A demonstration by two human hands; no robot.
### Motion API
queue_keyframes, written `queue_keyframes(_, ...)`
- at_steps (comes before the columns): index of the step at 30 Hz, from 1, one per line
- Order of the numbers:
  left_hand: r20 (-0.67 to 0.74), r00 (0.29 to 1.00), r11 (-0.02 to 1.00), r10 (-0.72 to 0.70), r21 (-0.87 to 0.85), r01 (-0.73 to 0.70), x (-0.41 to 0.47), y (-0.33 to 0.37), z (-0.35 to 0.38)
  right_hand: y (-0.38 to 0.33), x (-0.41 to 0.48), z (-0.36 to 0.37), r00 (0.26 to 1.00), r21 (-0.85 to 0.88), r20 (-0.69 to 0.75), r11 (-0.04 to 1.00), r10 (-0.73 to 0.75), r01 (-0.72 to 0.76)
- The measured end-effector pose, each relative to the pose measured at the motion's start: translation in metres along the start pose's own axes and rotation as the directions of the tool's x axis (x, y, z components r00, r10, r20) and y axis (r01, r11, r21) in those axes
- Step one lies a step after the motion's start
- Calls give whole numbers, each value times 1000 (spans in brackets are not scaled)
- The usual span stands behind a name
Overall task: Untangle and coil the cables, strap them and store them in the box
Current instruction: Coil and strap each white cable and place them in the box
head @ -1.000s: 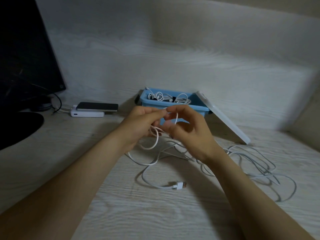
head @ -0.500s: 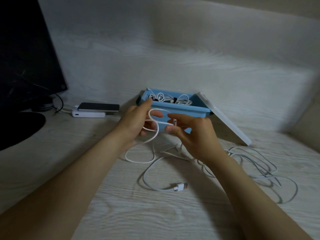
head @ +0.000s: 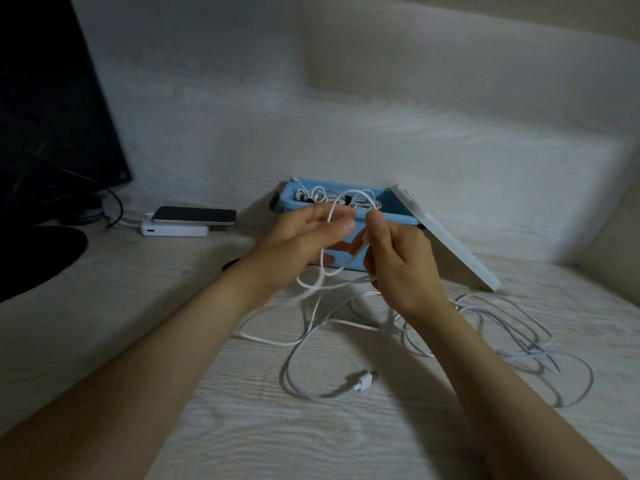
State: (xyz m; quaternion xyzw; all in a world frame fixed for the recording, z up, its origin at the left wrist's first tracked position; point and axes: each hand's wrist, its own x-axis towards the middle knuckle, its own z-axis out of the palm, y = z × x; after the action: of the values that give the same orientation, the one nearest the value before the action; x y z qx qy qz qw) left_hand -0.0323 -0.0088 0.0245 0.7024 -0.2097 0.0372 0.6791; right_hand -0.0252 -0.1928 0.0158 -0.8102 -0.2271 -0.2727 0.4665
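A white cable (head: 313,336) lies in loose loops on the pale wooden desk, its USB plug (head: 364,380) resting near the front. Both hands are raised in front of the blue box (head: 388,216), which holds several coiled white cables. My left hand (head: 304,244) has its fingers nearly straight, with a loop of the cable running over them. My right hand (head: 398,261) pinches the cable between thumb and fingers. A second tangle of white cable (head: 519,341) lies to the right on the desk.
The box's white lid (head: 450,244) leans against its right side. A phone (head: 194,214) lies on a white power bank (head: 173,231) at the left. A dark monitor (head: 52,116) and its round base (head: 34,258) fill the far left.
The cable loop between my hands has grown taller and now wraps over my left fingers. My right hand has moved up and a little right, drawing cable off the desk.
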Motion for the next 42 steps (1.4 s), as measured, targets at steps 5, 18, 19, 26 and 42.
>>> queue_keyframes(5,173,984,985,-43,-156,71,-4,3,12,-2,-2,4,990,158,142,987,11,-33)
queue_keyframes(18,67,991,991,118,58,-122,1,-13,5,-10,-6,6,964,356,189,901,190,-247)
queue_keyframes(19,36,989,985,143,92,-145,2,-14,4,-12,-7,7,959,350,206,901,194,-257)
queue_keyframes(26,-80,987,981,138,147,-125,6,-18,4,-15,-7,9,955,324,189,903,229,-281)
queue_keyframes(42,-205,979,996,-4,-84,-13,6,-14,13,-22,-10,11,945,442,103,837,310,-323)
